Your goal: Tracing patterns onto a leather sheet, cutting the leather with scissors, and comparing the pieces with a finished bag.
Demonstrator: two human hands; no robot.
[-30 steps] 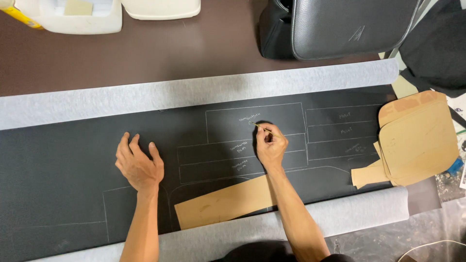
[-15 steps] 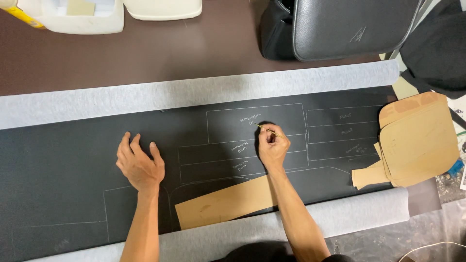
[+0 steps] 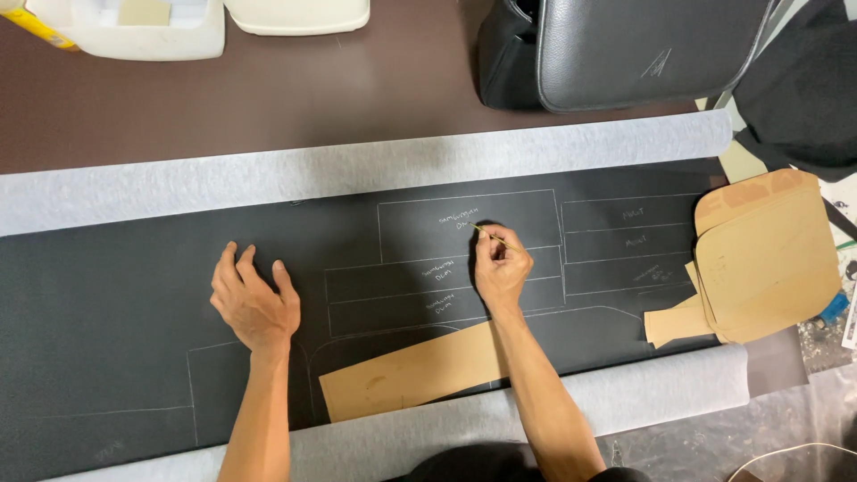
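A thin marking pen (image 3: 490, 236) is pinched in the right hand (image 3: 502, 270), its tip touching the dark sheet (image 3: 107, 295) inside the upper outlined rectangle, just beside some pale handwriting; the pen slants up and to the left from the curled fingers. The sheet runs long from left to right across the surface (image 3: 295, 98), bordered above and below by pale grey lining (image 3: 268, 174). The left hand (image 3: 256, 299) lies flat on the sheet well to the left, fingers spread wide, holding nothing. A long cardboard template (image 3: 415, 370) rests slanted just below the right wrist; stacked cardboard templates (image 3: 768, 259) sit at the sheet's right end. More unmarked sheet lies open to the left; a black bag (image 3: 625, 49) stands beyond the far edge
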